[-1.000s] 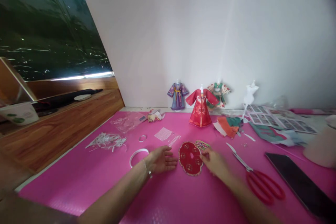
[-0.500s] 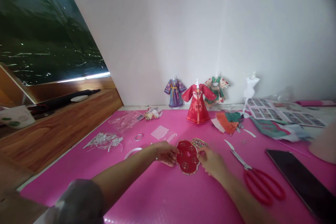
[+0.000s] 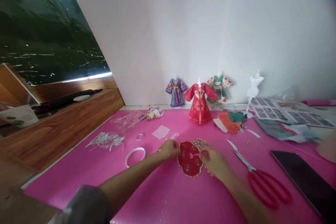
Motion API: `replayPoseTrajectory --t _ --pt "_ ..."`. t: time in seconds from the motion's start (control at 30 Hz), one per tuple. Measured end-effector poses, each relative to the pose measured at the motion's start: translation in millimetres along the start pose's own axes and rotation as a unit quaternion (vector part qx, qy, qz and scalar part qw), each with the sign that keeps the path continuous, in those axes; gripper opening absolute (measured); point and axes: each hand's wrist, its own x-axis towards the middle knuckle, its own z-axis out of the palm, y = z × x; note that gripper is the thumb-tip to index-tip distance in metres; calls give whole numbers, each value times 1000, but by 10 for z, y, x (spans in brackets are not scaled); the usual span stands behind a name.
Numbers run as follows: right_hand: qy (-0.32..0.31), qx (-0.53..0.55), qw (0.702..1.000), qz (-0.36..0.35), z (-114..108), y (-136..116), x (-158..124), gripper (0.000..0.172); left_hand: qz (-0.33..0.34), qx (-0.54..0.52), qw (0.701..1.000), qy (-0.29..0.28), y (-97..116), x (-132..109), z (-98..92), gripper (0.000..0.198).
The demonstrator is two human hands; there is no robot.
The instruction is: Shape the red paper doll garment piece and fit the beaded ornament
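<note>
A red scalloped cloth piece [image 3: 189,168] with a pale trimmed edge and gold motifs lies over the pink mat. Pink shows through a hole at its middle, and a narrow slit runs from there towards the right. My left hand [image 3: 170,149] pinches its upper left edge. On the opposite edge, beside the slit, the fingers of my right hand [image 3: 214,161] are closed on the same piece. Just behind my right fingers sits a small heap of multicoloured beads [image 3: 201,142], its container partly hidden.
Red-handled scissors [image 3: 269,187] and a dark phone [image 3: 304,178] lie on the right. A white ring [image 3: 135,156] rests left, near paper shreds [image 3: 106,140]. Behind stand a red robe [image 3: 200,103], two other dressed figures and a bare white mannequin [image 3: 254,85]. Fabric scraps [image 3: 231,122] lie nearby.
My left hand has shifted up along the cloth's left edge, its fingers now pinched. The slit shows beside my right hand. More of the white ring is visible, and the view has shifted slightly.
</note>
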Motion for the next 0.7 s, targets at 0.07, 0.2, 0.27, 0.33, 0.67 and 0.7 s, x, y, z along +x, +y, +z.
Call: replayPoseTrajectory --t 0.07,0.2,0.27,0.33,0.67,0.7 --pt "-14 31 999 13 4 13 6 22 27 -38 999 -4 18 -41 29 22" --pt "-22 98 995 26 -16 -6 -3 22 82 -154 984 -39 75 -150 114 16" --pt "-20 132 991 32 -41 -36 -22 23 96 -221 968 -68 115 -218 161 17" --pt "-18 169 985 41 -77 -68 -42 24 96 -278 950 -104 163 -289 196 11" --pt "-47 425 897 110 -211 -200 15 67 116 -456 864 -180 256 -385 246 41" --pt "-54 451 885 104 -202 -228 8 67 113 -482 849 -183 238 -371 262 40"
